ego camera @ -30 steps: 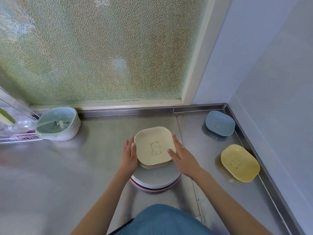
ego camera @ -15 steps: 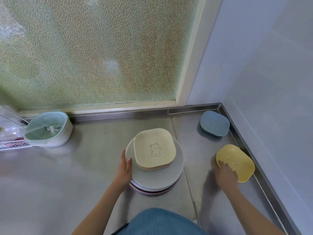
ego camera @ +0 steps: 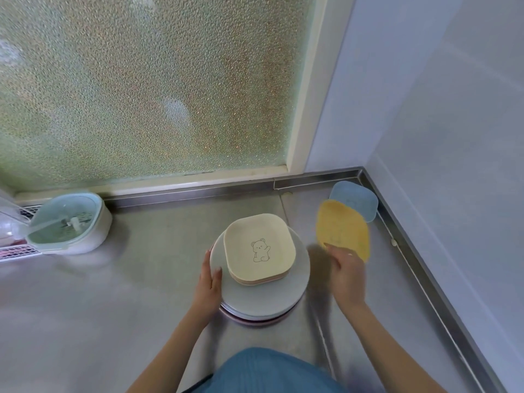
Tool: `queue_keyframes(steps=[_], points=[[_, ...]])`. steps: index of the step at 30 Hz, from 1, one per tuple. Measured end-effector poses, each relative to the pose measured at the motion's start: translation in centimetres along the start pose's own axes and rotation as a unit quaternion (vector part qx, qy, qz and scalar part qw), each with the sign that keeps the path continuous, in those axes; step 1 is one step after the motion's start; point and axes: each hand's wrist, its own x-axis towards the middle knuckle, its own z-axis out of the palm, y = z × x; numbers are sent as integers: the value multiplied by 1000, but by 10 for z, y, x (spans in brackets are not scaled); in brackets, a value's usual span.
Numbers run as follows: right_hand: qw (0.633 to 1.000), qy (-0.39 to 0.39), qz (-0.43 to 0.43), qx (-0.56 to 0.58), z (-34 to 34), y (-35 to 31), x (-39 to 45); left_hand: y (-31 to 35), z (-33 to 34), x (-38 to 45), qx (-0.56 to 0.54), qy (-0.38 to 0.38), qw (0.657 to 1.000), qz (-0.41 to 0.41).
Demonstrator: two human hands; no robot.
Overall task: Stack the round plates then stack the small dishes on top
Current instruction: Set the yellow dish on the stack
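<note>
**Fingers lift the yellow dish off the table**

Fingers [ego camera: 330,249] of the right hand [ego camera: 347,275] pinch the near edge of the yellow dish [ego camera: 341,229], which now hangs tilted in the air, partly covering the blue dish [ego camera: 358,198] that lies in the back corner of the table [ego camera: 141,279]. Half a second ago this dish lay flat by the right rim with the hand just arriving on it; a second ago both hands were settling the cream bear dish [ego camera: 259,248] on the pile. The left hand [ego camera: 208,283] rests with straight fingers against the left side of the round plates [ego camera: 289,296], steadying them. The plates are stacked, with the cream dish and a pink one beneath it on top. By my reading, the yellow dish goes on next, leaving only the blue one.
</note>
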Motion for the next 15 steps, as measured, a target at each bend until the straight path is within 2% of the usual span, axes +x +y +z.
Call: queue_keyframes(steps=[4, 7, 9, 12, 15], points=[[987, -57, -139, 60, 11, -56, -7, 0, -1, -1, 5, 1, 1000, -5], [964, -104, -244, 23, 22, -78, -22, 2, 0, -1, 8, 2, 1000, -1], [943, -88, -321, -6, 29, -80, -30, 2, -1, -1, 14, 4, 1000, 1], [933, -87, -345, -54, 35, -78, -38, 2, -2, -3, 9, 1, 1000, 9], [933, -163, -315, -65, 36, -76, -41, 4, -2, -4, 2, 1, 1000, 10]])
